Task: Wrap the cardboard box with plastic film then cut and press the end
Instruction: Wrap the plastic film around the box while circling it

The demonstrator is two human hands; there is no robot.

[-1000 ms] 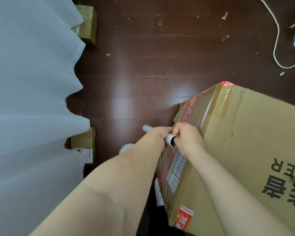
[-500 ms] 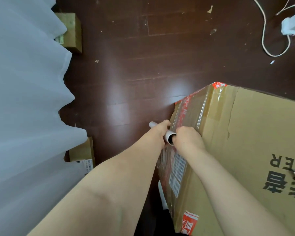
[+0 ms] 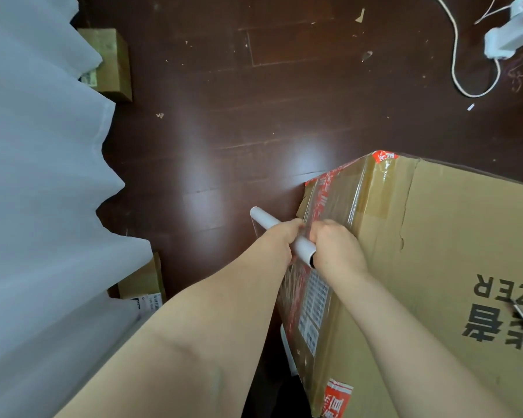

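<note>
Dark floor (image 3: 254,116) | film roll (image 3: 302,245) in left hand (image 3: 280,236), right hand (image 3: 335,248) | beside box (image 3: 450,236)

Dark glossy wooden floor (image 3: 224,140), white sheer curtain (image 3: 37,176) at left

Both arms are bare from the hands back to the picture's lower edge. The left hand (image 3: 280,236) shows its smooth back and a row of rounded knuckles. Behind its wrist the left forearm (image 3: 209,327) broadens greatly, swollen by the wide-angle lens, and a shallow curved crease (image 3: 178,351) crosses it well behind the hand, toward the elbow. The right hand (image 3: 335,251) shows a rounded back with soft knuckle ridges. Behind it the right forearm (image 3: 405,327) looks slimmer and even in outline. The fingertips of both hands are hidden from view.
</note>
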